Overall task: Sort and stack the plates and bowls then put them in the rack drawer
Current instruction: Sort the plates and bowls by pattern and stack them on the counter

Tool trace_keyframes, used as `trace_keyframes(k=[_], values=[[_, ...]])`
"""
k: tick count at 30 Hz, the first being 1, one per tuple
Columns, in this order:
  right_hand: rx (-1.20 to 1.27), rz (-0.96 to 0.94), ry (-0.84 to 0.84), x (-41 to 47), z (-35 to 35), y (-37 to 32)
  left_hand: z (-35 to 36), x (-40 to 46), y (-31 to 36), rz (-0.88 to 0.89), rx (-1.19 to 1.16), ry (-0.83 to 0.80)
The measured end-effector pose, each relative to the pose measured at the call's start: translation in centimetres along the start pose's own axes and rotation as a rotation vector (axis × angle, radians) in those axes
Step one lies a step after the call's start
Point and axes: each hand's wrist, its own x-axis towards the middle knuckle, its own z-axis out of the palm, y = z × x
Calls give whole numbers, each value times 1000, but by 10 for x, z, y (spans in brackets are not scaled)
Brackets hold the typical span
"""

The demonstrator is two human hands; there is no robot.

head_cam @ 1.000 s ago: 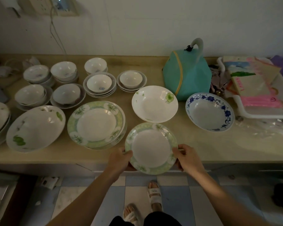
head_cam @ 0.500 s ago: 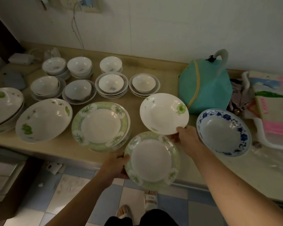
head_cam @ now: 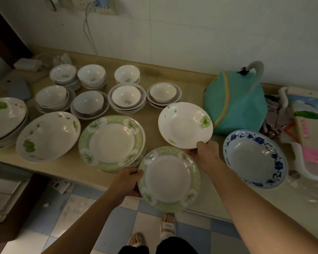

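My left hand (head_cam: 127,182) grips the left rim of a green-bordered plate (head_cam: 168,178) held out past the counter's front edge. My right hand (head_cam: 205,153) pinches the near rim of a white plate with a green flower (head_cam: 184,124), which tilts up off the counter. A stack of matching green-bordered plates (head_cam: 111,143) lies to the left. Beside it sit a large white bowl with green leaves (head_cam: 48,135) and a stack of big bowls (head_cam: 5,120) at the far left. A blue-patterned bowl (head_cam: 254,158) lies to the right. Several small bowls on saucers (head_cam: 127,97) stand behind.
A teal bag (head_cam: 235,105) with a white hooked handle stands at the back right of the wooden counter (head_cam: 62,167). A white tray (head_cam: 301,162) with papers lies at the far right. Cables and a charger (head_cam: 28,64) sit at the back left. Tiled floor and my sandalled feet show below.
My right hand let go of the green-bordered plate, reached forward and took the flowered white plate's rim, lifting it. My left hand alone now holds the green-bordered plate.
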Motion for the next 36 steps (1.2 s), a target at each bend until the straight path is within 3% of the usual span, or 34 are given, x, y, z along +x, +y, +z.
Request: trace_keyframes(k=[14,22,27,31,36], values=[[102,53,2,22,23,-25,6,22,25,-13,-30,21],[92,36,-147,-7,6,-29,8,15,22,-44,-74,8],[-50,-79,-28,-51,-43,-12,7,8,17,-41,-118,-68],[69,-11,6,-85,-94,23,8,8,14,-47,-139,-103],[416,114,148,-90,-145,52,10,13,7,-63,-151,-114]])
